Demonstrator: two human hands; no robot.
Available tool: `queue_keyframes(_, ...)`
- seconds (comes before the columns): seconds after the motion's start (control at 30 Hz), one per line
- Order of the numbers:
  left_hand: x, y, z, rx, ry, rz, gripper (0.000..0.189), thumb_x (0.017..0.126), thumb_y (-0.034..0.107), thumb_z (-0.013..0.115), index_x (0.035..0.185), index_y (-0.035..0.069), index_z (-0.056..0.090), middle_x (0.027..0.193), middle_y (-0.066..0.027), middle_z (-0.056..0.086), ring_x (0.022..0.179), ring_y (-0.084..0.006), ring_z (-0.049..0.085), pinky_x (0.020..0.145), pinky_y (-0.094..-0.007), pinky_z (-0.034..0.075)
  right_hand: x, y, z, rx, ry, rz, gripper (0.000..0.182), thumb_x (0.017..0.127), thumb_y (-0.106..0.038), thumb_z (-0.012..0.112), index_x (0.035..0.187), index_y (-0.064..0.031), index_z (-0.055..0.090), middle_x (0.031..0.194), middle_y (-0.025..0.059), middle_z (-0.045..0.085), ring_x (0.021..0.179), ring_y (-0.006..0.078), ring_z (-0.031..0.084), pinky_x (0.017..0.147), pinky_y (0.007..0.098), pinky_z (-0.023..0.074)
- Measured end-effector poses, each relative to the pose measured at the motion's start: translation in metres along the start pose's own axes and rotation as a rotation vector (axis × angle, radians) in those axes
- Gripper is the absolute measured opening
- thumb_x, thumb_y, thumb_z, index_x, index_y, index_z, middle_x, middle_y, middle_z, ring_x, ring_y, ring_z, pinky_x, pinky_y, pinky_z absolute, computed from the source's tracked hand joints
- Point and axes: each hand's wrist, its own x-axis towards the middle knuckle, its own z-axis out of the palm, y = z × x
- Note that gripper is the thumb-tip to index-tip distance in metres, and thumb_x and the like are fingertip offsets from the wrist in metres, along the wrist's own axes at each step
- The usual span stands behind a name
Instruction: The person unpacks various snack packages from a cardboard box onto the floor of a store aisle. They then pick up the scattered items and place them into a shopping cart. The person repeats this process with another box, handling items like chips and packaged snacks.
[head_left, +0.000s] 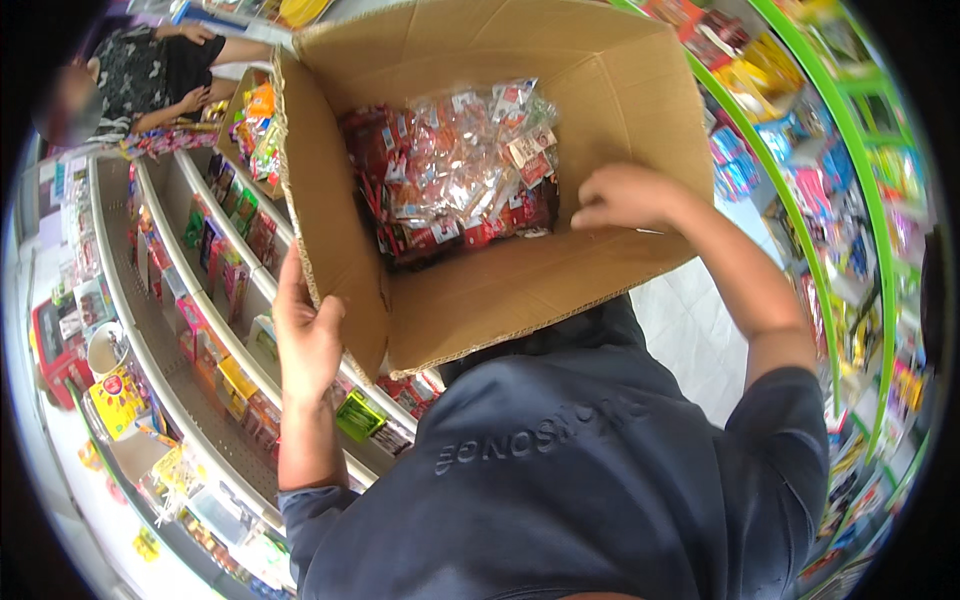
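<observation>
A large cardboard box (652, 112) is tilted in front of me with its top open. Inside lies a pile of clear and red plastic snack packets (457, 165), several with white labels. My left hand (311, 334) grips the box's left edge, thumb on the inner side and fingers outside. Within the box, near its right wall, my right hand (626, 196) is blurred, fingers curled, a little apart from the packets. Whether anything is between those fingers cannot be made out.
White-edged shelves (217, 322) of packaged goods run along the left. Green-edged shelves (802, 202) full of bagged snacks curve along the right. A seated person (150, 82) is at upper left, beside a smaller carton (255, 127) of colourful packets. Tiled floor (686, 330) shows below the box.
</observation>
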Motion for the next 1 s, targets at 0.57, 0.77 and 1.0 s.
queue_keyframes(0.57,0.031,0.098,-0.011,0.116,0.337,-0.153,0.06,0.083,-0.007,0.052,0.141,-0.004,0.038,0.129,-0.0116,0.054,0.117,-0.017,0.052,0.101,-0.0302,0.038,0.32,0.176,-0.039,-0.51,0.43,-0.239,0.032,0.092,-0.01,0.044,0.123,-0.007,0.052,0.118,0.0183,0.061,0.11,0.0366,0.058,0.092,0.0489,0.0468)
queue_keyframes(0.77,0.036,0.079,-0.002,0.027,0.496,-0.256,0.062,0.078,-0.009,0.048,0.139,-0.004,0.041,0.125,-0.0108,0.056,0.113,-0.0162,0.053,0.098,-0.0286,0.041,0.338,0.13,-0.102,-0.081,0.027,-0.332,0.044,0.077,-0.014,0.065,0.117,0.0007,0.06,0.113,0.0247,0.062,0.105,0.0376,0.061,0.091,0.0435,0.0473)
queue_keyframes(1.0,0.018,0.012,-0.014,-0.119,0.631,-0.427,0.068,0.075,-0.01,0.046,0.141,-0.003,0.039,0.133,-0.0132,0.052,0.112,-0.0177,0.055,0.092,-0.0273,0.046,0.298,-0.004,-0.219,0.599,-0.267,-0.173,0.035,0.084,-0.018,0.068,0.115,-0.0011,0.061,0.1,0.0088,0.068,0.088,0.0175,0.066,0.071,0.0314,0.0552)
